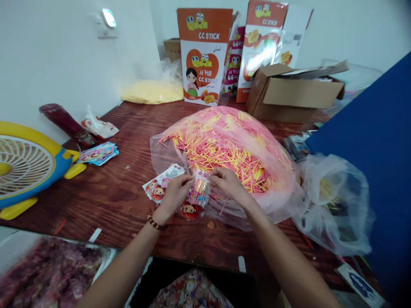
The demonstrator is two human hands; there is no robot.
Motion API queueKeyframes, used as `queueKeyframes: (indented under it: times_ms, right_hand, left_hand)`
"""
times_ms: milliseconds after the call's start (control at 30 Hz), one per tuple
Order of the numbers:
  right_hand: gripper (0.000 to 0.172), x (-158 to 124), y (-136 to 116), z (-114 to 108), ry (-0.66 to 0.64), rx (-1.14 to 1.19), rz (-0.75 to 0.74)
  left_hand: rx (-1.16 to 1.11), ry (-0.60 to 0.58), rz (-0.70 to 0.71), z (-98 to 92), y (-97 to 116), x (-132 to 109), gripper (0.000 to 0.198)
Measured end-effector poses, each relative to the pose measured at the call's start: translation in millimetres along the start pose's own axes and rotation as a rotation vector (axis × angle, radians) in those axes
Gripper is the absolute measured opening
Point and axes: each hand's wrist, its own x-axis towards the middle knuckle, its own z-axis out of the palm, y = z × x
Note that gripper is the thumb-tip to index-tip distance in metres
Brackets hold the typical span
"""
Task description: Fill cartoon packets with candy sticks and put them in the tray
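Between my two hands is a small clear printed packet (196, 194) with pink and yellow sticks inside and a red-haired cartoon face at its lower end. My left hand (176, 192), with a beaded bracelet at the wrist, pinches the packet's upper left side. My right hand (228, 183) has thumb and fingers closed at its upper right corner. Just behind, a big pink see-through bag (221, 145) lies open, heaped with loose thin pink and yellow sticks. A few flat printed packets (159, 187) rest beside my left hand.
A yellow and blue fan (28, 162) stands at the left, near a pile of printed sachets (99, 153) and a dark red bottle (62, 122). CC Stick cartons (202, 55) and an open cardboard box (295, 92) line the back. A clear plastic bag (337, 201) sits at right.
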Motion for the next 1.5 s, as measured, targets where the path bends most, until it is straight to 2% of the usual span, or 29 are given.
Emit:
queueKeyframes:
  times_ms: [100, 200, 267, 367, 467, 533, 567, 633, 767, 967, 1167, 1367, 1500]
  right_hand:
    - [0.013, 1, 12, 7, 0.063, -0.307, 0.001]
    - [0.013, -4, 13, 5, 0.102, -0.402, 0.015]
    - [0.018, -9, 16, -6, 0.165, -0.368, -0.005]
    - [0.021, -18, 31, -45, 0.298, -0.4, 0.013]
    - [0.024, -27, 54, -94, 0.413, -0.654, 0.216]
    - [0.027, -29, 67, -117, 0.382, -0.777, 0.407]
    - [0.029, -28, 72, -123, 0.371, -0.797, 0.452]
    - [0.032, -24, 78, -127, 0.362, -0.817, 0.514]
    - [0.04, -8, 79, -117, 0.397, -0.851, 0.629]
    - [0.039, 16, 77, -115, 0.328, -0.869, 0.768]
    - [0.04, 27, 78, -114, 0.248, -0.9, 0.811]
    - [0.026, 21, 83, -128, 0.125, -0.866, 0.718]
    - [0.018, 2, 78, -140, 0.094, -0.834, 0.651]
  left_hand:
    - [0.192, 0.059, 0.091, 12.6, -16, -4, 0.027]
    - [0.331, 0.063, 0.165, 17.0, -21, -8, 0.039]
    - [0.377, 0.062, 0.183, 16.9, -21, -10, 0.042]
    - [0.466, 0.07, 0.208, 18.4, -22, -13, 0.043]
    - [0.579, 0.08, 0.227, 25.7, -22, -17, 0.04]
    - [0.638, 0.09, 0.227, 32.0, -22, -21, 0.038]
    - [0.661, 0.097, 0.223, 34.7, -21, -22, 0.038]
    - [0.691, 0.105, 0.209, 38.2, -20, -24, 0.038]
    - [0.69, 0.104, 0.19, 37.4, -20, -24, 0.04]
    - [0.563, 0.12, 0.165, 22.0, -19, -21, 0.039]
    - [0.531, 0.192, 0.039, -7.3, -31, -11, 0.037]
    - [0.775, 0.152, -0.1, -40.1, -53, 6, 0.039]
    - [0.955, 0.11, -0.169, -50.2, -64, 19, 0.044]
